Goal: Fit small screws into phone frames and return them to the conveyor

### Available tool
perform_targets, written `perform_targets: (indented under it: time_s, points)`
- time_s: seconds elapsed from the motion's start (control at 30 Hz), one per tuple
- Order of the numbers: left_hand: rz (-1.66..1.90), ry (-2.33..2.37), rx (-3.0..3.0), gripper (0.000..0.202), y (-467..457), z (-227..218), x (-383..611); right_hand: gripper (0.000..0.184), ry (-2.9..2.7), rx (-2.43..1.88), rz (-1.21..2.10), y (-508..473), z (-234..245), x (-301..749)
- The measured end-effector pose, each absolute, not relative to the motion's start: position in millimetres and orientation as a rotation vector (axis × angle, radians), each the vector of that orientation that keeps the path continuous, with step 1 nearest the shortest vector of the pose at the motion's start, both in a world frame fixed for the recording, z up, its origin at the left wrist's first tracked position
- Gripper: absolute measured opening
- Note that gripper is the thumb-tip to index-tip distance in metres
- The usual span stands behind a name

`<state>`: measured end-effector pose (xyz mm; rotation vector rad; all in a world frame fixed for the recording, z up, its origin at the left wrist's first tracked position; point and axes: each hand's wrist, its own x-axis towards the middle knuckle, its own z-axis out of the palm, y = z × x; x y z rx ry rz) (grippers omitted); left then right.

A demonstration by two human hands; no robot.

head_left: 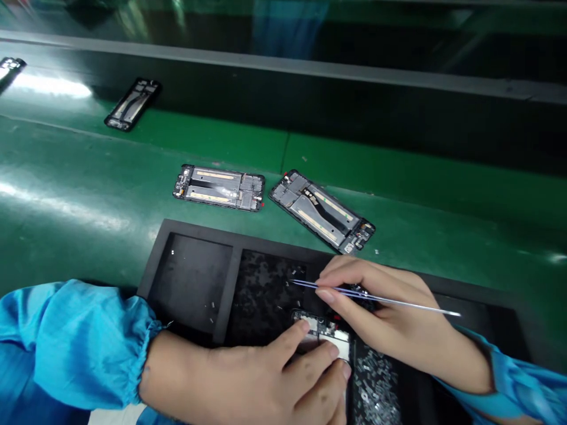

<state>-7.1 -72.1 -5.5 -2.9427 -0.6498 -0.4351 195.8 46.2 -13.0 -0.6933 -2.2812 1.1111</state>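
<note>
My left hand (283, 372) lies over an opened phone (341, 348) in the black tray, its fingertips pressing on the white parts near the phone's top end and holding it. Much of that phone is hidden beneath the hand. My right hand (390, 307) pinches a thin pair of metal tweezers (416, 304) between thumb and fingers. The tweezer tips point left, above a dark tray compartment (261, 289) with small bits scattered in it. Beside the phone, a heap of tiny shiny clear pieces (378, 383) fills another part of the tray.
Beyond the black tray (199, 230), a phone frame (219, 188) and another angled phone frame (323, 211) lie on the green bench (110, 189). Farther left are a phone frame (133, 104) and a partly visible one (9, 69). A grey rail (283, 62) runs across the back.
</note>
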Motion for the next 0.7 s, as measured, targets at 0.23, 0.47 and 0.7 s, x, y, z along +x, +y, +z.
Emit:
perform_targets:
  time_s: [0.23, 0.47, 0.7]
  points:
    - [-0.458, -0.658, -2.935, 0.038, -72.8, -7.5, -5.8, 0.009, -2.29, -0.72, 1.103, 44.9, -13.6, 195.9]
    - [-0.467, -0.636, -2.922, 0.038, -69.1, -5.7, -8.6, 0.007, -2.305, -0.738, 1.073, 45.7, -15.4, 194.9]
    - [-0.496, -0.643, -2.915, 0.038, -66.2, -3.1, -8.1, 0.004, -2.311, -0.745, 1.07, 46.1, -13.7, 193.3]
